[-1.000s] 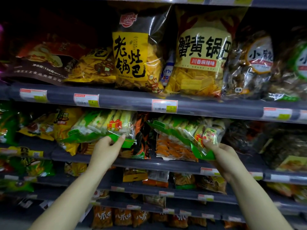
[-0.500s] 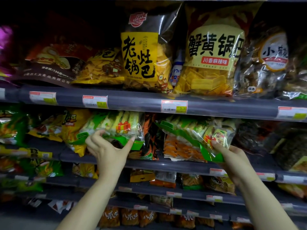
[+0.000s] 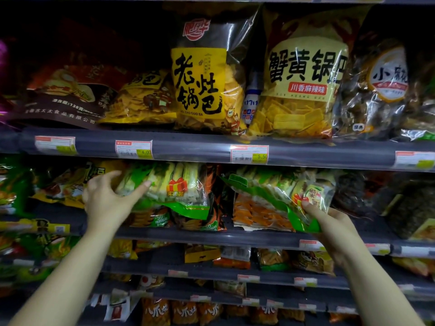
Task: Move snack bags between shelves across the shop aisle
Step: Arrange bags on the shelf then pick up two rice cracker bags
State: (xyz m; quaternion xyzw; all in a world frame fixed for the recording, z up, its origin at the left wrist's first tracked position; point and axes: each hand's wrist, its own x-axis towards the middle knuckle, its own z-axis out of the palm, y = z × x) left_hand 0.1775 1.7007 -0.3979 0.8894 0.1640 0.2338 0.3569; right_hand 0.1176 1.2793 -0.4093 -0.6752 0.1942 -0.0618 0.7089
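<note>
A: What changed on the left?
B: The left hand point(image 3: 106, 201) has slid further left along the left green bag point(image 3: 164, 187), fingers spread, thumb lying on its clear face.
A: And the right?
B: The right hand point(image 3: 329, 222) stays pinched on the right green bag point(image 3: 277, 191), tilted over the middle shelf point(image 3: 235, 236).

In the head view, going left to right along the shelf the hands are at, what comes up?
Left hand → left green-edged snack bag → orange-and-black bag → right green-edged snack bag → right hand → dark bags.
</note>
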